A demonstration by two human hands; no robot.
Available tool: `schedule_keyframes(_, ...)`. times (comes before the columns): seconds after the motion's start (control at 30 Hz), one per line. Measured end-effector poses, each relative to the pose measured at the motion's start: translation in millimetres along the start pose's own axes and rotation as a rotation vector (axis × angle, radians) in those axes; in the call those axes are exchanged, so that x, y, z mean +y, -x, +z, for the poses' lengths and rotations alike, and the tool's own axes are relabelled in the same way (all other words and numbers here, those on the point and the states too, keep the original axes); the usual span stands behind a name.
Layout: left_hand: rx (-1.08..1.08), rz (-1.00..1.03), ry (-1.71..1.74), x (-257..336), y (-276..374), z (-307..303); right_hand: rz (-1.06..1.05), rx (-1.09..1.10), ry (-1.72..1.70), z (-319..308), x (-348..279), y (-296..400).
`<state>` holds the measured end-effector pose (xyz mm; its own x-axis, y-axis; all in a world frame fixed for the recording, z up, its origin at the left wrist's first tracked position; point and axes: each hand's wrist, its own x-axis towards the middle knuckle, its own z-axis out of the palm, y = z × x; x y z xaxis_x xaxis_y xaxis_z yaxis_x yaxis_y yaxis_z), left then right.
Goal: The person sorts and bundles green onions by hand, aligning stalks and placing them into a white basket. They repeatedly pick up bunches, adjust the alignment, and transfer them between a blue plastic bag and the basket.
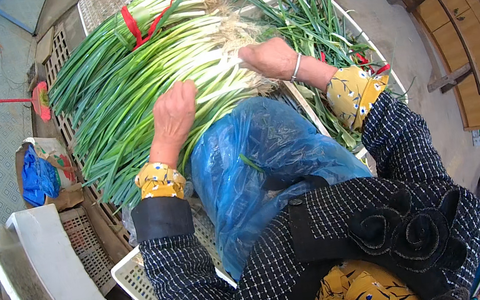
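A wide pile of green onions [147,70] with white stems and stringy roots lies before me, green tops to the left. At its far end a bundle [166,8] is tied with red ribbon [131,23]. My left hand [176,108] is closed on green onion stalks at the pile's near side. My right hand [270,58] has its fingers closed at the white root ends; what lies inside the fingers is partly hidden. Blue plastic sheeting [263,146] covers my lap, touching the near edge of the pile, with a scrap of green leaf on it.
A white crate [362,31] holding loose leaves and red ribbon stands at the right. White plastic crates [147,277] and foam boards [58,268] are at lower left, near a sack [58,160] and red broom [41,101]. A wooden cabinet [467,38] stands far right.
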<state>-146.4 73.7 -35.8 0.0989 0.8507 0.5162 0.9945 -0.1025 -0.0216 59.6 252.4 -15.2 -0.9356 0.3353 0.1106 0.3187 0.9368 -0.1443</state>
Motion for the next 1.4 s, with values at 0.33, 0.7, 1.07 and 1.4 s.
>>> schedule_keyframes(0.33, -0.306, -0.326, -0.108, -20.6, -33.0, 1.1, 0.426, 0.497, -0.490, -6.3, 39.0, 19.9)
schedule_keyframes(0.7, -0.494, -0.593, 0.178, -17.9, -23.1, 31.8, 0.507, 0.218, -0.241, 47.7, -10.5, 88.3)
schedule_keyframes(1.07, -0.763, -0.396, 0.217, -2.7, -29.5, 11.6, 0.451, 0.369, -0.602, 97.5, -10.9, 37.1)
schedule_keyframes(1.4, -0.724, -0.361, 0.045, 39.8, -29.9, 13.4, 0.429, 0.401, -0.551, 51.7, -4.6, 57.3)
